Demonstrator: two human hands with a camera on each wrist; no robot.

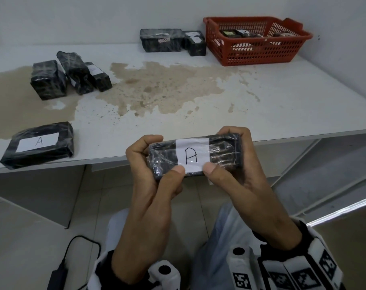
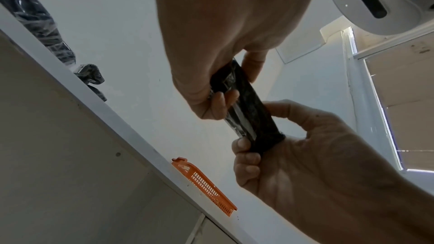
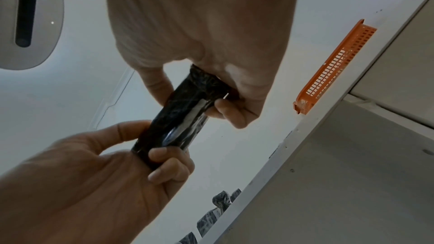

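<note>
A black package wrapped in plastic film (image 1: 195, 155), with a white label marked "A", is held level in the air just in front of the table's front edge. My left hand (image 1: 165, 155) grips its left end, thumb on the near edge and fingers curled over the far edge. The right end is gripped the same way by my right hand (image 1: 224, 151). In the left wrist view the package (image 2: 244, 103) shows edge-on between the left hand (image 2: 237, 84) and the right hand (image 2: 263, 129). The right wrist view shows the package (image 3: 185, 116) from below, held at both ends.
On the stained white table (image 1: 198, 114) another black package labelled "A" (image 1: 38, 144) lies at the front left. Three black packages (image 1: 69, 75) sit at the back left, more (image 1: 163, 39) at the back centre. A red basket (image 1: 251, 51) at the back right holds several packages.
</note>
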